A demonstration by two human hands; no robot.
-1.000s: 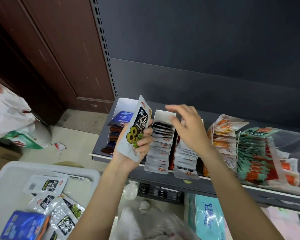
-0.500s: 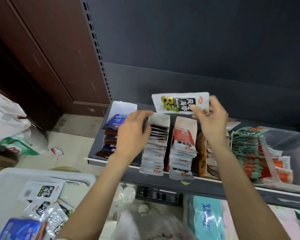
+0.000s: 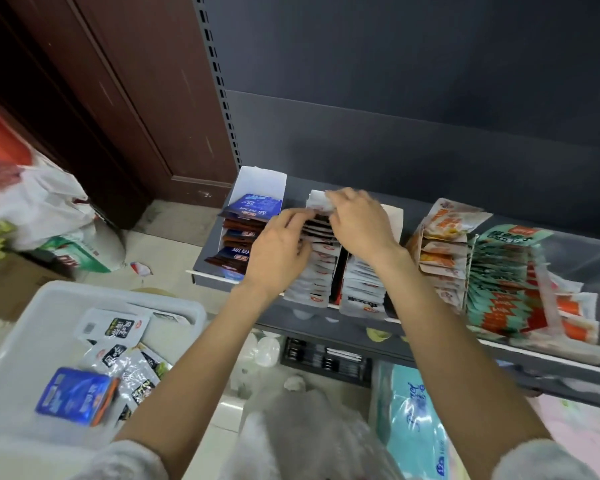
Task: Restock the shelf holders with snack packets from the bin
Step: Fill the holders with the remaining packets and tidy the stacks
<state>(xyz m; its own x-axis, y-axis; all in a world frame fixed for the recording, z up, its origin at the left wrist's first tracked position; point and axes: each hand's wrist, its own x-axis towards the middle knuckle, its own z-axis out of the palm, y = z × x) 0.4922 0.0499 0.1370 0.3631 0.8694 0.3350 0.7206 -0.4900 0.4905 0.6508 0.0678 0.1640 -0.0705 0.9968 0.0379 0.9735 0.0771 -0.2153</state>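
Both hands worked at the white-packet holder between them. The right hand pinched what seemed — through blur — a packet at the row's back; the left hand, fingers extended, parted the row. Next, seat it, then reach toward the bin below the left arm.

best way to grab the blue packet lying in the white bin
Take the blue packet by its long edges, coming straight down from above. It lies flat on top of the other packets at the bin's near end, face up, and the bin is open-topped. Both hands are at the shelf holders, so either looks able to reach back.
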